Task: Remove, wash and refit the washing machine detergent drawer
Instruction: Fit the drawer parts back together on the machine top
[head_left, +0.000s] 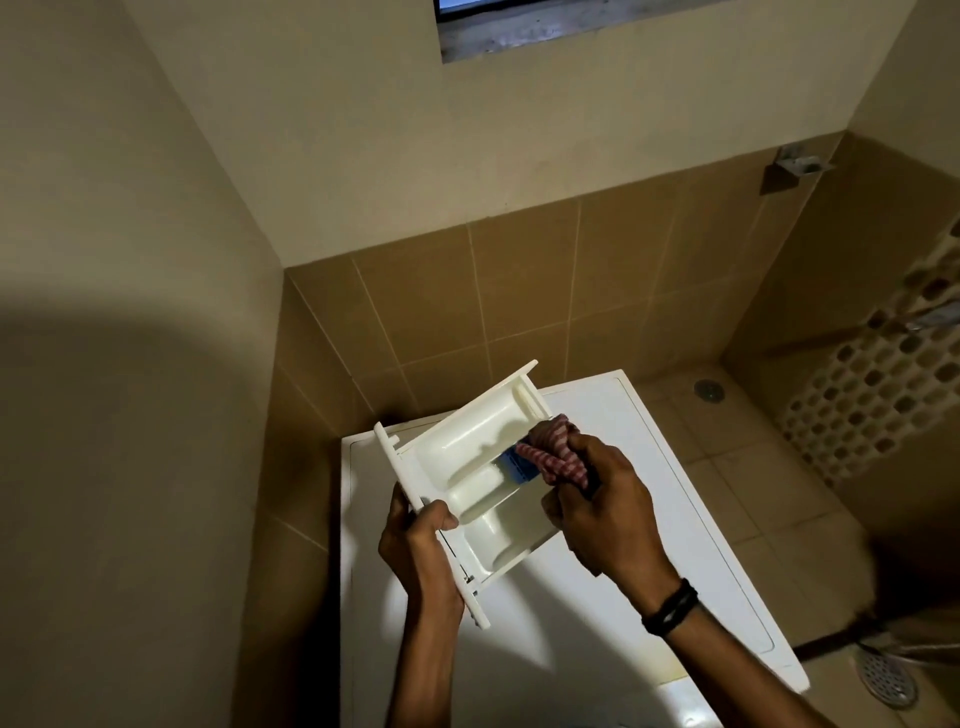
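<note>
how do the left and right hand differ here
The left hand grips the detergent drawer by its front panel, while the right hand holds a red checked cloth against the drawer's inside. The right hand's wrist wears a black band; the left hand's wrist is bare. Both have curled fingers and are above the white washing machine top.

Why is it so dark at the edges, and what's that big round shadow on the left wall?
Head view: light seems to come from behind the person, brightest on the detergent drawer, checked cloth and washing machine top; the rounded shadow on the left wall is probably the person's own. Head view: the wide lens bends the wall corners; the lower right edge is smeared.
</note>
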